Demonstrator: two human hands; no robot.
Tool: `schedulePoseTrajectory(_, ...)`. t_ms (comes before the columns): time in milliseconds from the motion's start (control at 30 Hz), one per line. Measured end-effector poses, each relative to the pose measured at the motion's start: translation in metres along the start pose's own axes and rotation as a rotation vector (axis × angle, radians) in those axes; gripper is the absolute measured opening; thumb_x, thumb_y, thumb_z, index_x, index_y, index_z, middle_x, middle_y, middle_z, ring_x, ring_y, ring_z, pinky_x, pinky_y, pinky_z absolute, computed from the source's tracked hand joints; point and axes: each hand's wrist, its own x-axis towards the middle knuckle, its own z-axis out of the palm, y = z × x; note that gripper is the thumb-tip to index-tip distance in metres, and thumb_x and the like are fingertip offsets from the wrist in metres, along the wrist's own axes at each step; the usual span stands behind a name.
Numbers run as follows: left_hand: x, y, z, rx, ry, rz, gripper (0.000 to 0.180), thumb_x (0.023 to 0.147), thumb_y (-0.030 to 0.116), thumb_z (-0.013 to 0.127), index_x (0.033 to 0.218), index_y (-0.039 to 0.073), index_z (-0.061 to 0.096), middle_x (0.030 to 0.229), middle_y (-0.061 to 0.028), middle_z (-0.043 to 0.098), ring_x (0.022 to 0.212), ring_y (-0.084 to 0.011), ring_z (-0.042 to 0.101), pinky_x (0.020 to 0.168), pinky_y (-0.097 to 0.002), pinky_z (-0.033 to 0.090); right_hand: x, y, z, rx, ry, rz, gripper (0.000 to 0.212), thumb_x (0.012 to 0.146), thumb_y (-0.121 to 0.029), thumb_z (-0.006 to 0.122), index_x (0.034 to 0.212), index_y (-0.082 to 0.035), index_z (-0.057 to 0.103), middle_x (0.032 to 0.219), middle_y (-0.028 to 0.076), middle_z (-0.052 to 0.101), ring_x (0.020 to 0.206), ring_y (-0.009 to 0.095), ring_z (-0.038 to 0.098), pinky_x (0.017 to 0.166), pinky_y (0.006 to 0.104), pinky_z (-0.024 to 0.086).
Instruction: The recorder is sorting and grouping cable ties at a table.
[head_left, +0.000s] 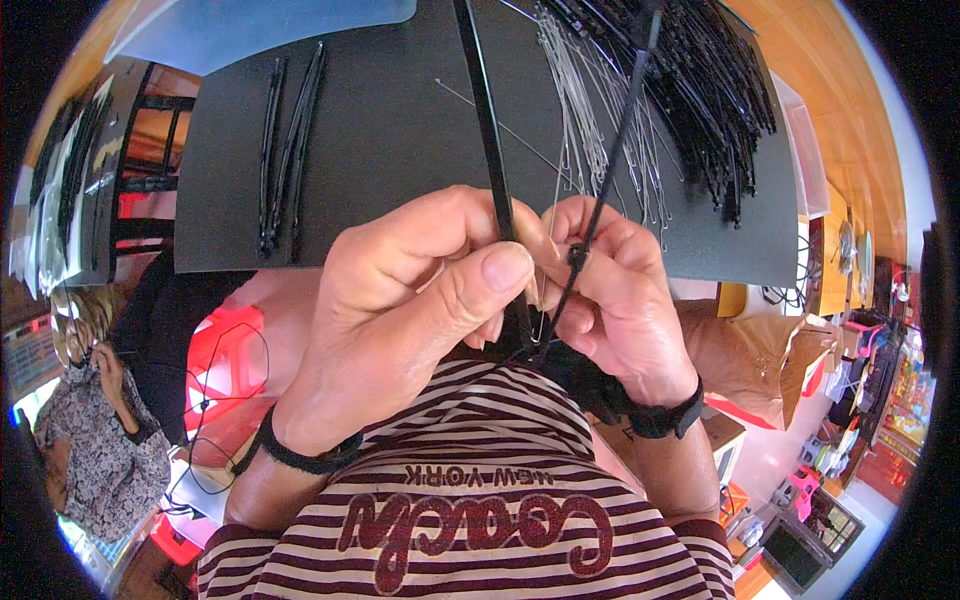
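Note:
Close in front of my body, both hands are closed over the near edge of the dark table (400, 130). My left hand (410, 270) pinches a long, flat black strip (487, 120) between thumb and fingers; the strip rises past the top of the picture. A second, thinner black rod (618, 150) with a small dark knob slants across my right hand (630, 290), whose fingers are curled in a pinch beside it. A thin silver wire (541, 328) shows below the fingertips, between the hands. Just where the pieces meet is partly hidden by my fingers.
Loose silver wires (580, 110) with looped ends lie beyond my right hand, next to a large heap of black rods (710, 110). Several black rods (300, 140) rest on the table's left. Another person (110, 430) is at the far left; a brown paper bag (760, 365) stands right.

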Motion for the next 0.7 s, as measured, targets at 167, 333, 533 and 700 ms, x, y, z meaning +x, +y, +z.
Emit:
schedulePoseTrajectory(167, 0.002, 0.001, 0.0, 0.051, -0.015, -0.076, 0.028, 0.091, 0.028, 0.054, 0.088, 0.0, 0.057, 0.074, -0.0028, 0.057, 0.056, -0.0048, 0.046, 0.05, -0.018, 0.036, -0.003, -0.004, 0.002, -0.178, 0.025, -0.055, 0.007, 0.087, -0.005, 0.053, 0.084, -0.001, 0.048, 0.065, 0.007, 0.058, 0.04, 0.005, 0.045, 0.033, 0.0168, 0.03)
schedulePoseTrajectory(333, 0.001, 0.0, 0.003, 0.088, -0.015, -0.149, 0.01, 0.088, 0.01, 0.052, 0.087, 0.001, 0.056, 0.074, 0.0022, 0.053, 0.062, -0.0011, 0.044, 0.053, -0.0168, 0.035, -0.002, -0.005, 0.003, -0.295, -0.052, -0.195, 0.007, 0.089, -0.004, 0.051, 0.084, -0.001, 0.048, 0.064, 0.002, 0.055, 0.046, 0.005, 0.049, 0.04, 0.017, 0.037)
schedulePoseTrajectory(533, 0.003, -0.008, 0.002, 0.169, 0.017, -0.132, 0.005, 0.086, 0.006, 0.051, 0.088, 0.002, 0.053, 0.075, 0.0026, 0.049, 0.063, -0.0035, 0.046, 0.057, -0.0186, 0.038, -0.003, -0.003, 0.007, -0.478, -0.047, -0.456, 0.004, 0.089, -0.002, 0.054, 0.087, -0.001, 0.05, 0.071, 0.0, 0.052, 0.059, 0.004, 0.051, 0.052, 0.0175, 0.043)
schedulePoseTrajectory(700, 0.002, -0.011, 0.008, -0.116, 0.064, -0.153, 0.009, 0.089, 0.007, 0.054, 0.094, 0.0, 0.056, 0.072, 0.003, 0.053, 0.061, -0.0004, 0.046, 0.052, -0.0159, 0.037, -0.003, -0.006, 0.01, -0.439, -0.035, -0.458, 0.004, 0.088, -0.003, 0.056, 0.089, -0.001, 0.053, 0.072, -0.001, 0.054, 0.061, 0.003, 0.051, 0.053, 0.0169, 0.043)
